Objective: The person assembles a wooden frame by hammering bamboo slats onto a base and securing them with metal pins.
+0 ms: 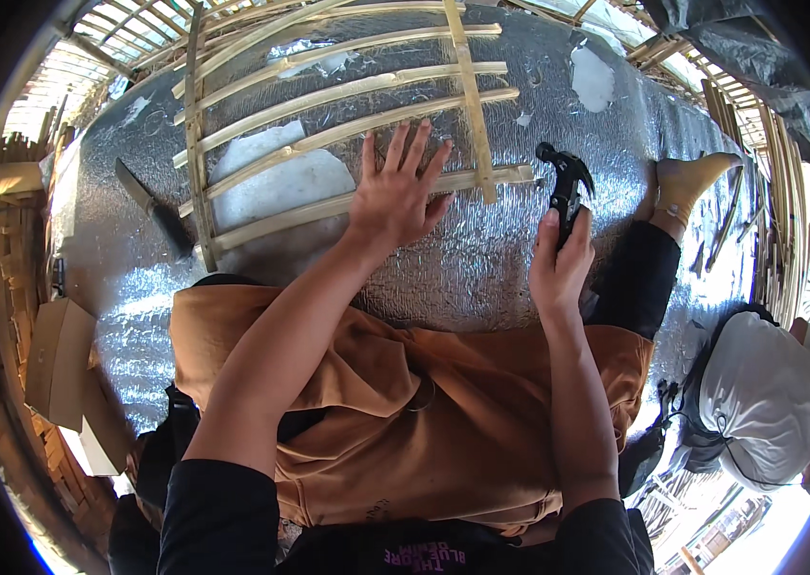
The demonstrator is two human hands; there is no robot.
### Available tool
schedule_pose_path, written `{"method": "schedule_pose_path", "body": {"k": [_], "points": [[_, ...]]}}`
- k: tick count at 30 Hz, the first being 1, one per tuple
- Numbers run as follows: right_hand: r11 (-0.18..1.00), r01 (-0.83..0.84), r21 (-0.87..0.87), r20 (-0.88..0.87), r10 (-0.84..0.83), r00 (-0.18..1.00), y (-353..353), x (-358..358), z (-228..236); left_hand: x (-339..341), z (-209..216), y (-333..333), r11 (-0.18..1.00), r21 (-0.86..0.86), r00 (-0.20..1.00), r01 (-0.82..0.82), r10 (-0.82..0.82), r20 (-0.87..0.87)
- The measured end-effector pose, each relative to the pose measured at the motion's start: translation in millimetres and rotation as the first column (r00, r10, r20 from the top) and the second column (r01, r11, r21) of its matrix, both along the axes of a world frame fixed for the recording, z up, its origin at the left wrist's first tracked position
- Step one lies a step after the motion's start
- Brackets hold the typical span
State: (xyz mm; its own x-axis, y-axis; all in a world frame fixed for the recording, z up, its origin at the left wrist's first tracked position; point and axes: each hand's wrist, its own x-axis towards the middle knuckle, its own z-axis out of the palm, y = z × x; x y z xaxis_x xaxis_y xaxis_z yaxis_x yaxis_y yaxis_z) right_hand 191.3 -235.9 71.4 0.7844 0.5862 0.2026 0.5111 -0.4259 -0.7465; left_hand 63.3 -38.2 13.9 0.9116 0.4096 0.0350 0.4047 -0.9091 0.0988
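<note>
My left hand (395, 192) is spread flat over the lower slats of a bamboo frame (347, 92), palm down, gripping nothing. Long split-bamboo slats run across this frame, joined by an upright strip (196, 134) on the left and another strip (468, 96) on the right. To the right of the frame, my right hand (563, 254) is closed round the handle of a black claw hammer (568, 177), its head raised at the top. Left of the frame lies a knife (156, 211) with a dark handle, its blade toward the upper left.
A silvery foil mat (462, 278) lies beneath everything, with pale worn patches. My outstretched foot (697, 182) is at the right. Cardboard boxes (65, 359) stand at the left, and a grey-white bag (764, 398) at the lower right. Bamboo poles (778, 192) line the right edge.
</note>
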Motion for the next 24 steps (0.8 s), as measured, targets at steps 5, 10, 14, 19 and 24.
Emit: {"method": "schedule_pose_path", "body": {"k": [5, 10, 14, 19, 24], "points": [[0.995, -0.069, -0.069, 0.087, 0.075, 0.993, 0, -4, -11, -2, 1, 0, 1.000, 0.015, 1.000, 0.000, 0.000, 0.016], [0.993, -0.077, -0.093, 0.128, 0.089, 0.988, -1, -3, -19, -1, 1, -1, 1.000, 0.000, 0.999, 0.001, -0.001, 0.046], [0.943, -0.107, -0.316, 0.070, 0.136, 0.988, 1, -4, -20, -1, 3, -1, 1.000, -0.011, 0.999, 0.005, -0.004, 0.048], [0.885, -0.112, -0.452, 0.011, 0.131, 0.991, 7, -9, -15, -2, 4, 0, 1.000, -0.008, 1.000, -0.001, 0.001, 0.019], [0.955, -0.059, -0.291, 0.048, 0.076, 0.996, 2, -1, -22, -1, 2, 0, 1.000, -0.007, 1.000, 0.002, -0.002, 0.026]]}}
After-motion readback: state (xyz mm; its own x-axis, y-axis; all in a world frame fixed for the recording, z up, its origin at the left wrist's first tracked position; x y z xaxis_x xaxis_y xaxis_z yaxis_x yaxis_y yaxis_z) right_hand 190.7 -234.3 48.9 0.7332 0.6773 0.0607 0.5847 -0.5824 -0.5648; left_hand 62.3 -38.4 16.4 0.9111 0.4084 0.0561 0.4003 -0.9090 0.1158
